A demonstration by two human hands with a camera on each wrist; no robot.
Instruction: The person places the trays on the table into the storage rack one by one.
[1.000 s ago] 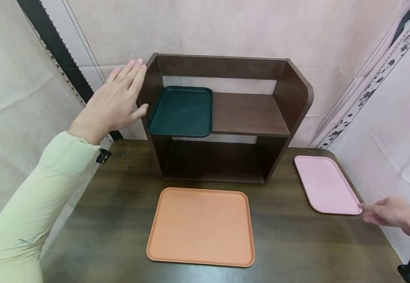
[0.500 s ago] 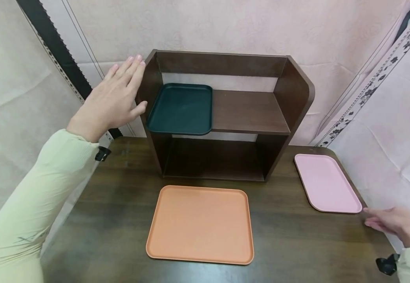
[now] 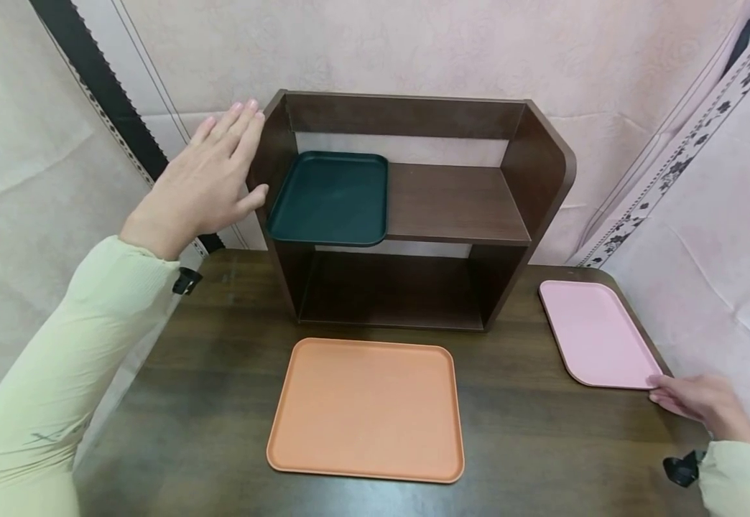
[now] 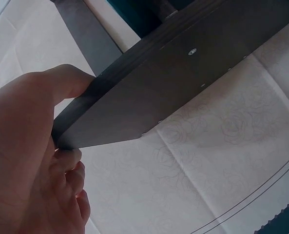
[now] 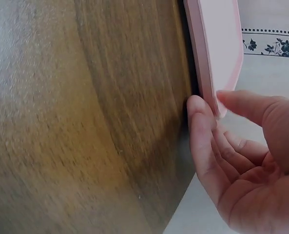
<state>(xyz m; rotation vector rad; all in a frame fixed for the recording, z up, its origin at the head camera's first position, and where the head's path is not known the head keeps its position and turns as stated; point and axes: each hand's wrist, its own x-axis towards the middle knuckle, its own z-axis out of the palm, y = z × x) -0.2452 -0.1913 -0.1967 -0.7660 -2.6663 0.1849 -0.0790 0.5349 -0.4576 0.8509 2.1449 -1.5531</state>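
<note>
My left hand (image 3: 200, 176) rests on the left side panel of a dark brown two-tier shelf (image 3: 459, 205), its fingers straight in the head view. In the left wrist view the thumb (image 4: 68, 80) lies on the panel's edge (image 4: 115, 92). A dark green tray (image 3: 330, 197) lies on the left part of the upper tier. On the far right, my right hand (image 3: 698, 402) pinches the near right corner of a pink tray (image 3: 598, 334). In the right wrist view its thumb is over the pink rim (image 5: 207, 58), with the index fingertip at the underside.
An orange tray (image 3: 367, 409) lies flat on the brown wooden table (image 3: 174, 424), in front of the shelf. Pale patterned cloth (image 3: 614, 64) hangs behind and on both sides. The pink tray lies along the table's right edge.
My right hand first slipped off the pink tray's corner, then moved left and back onto it. The view shifted slightly; left hand, shelf, green and orange trays stay in place.
</note>
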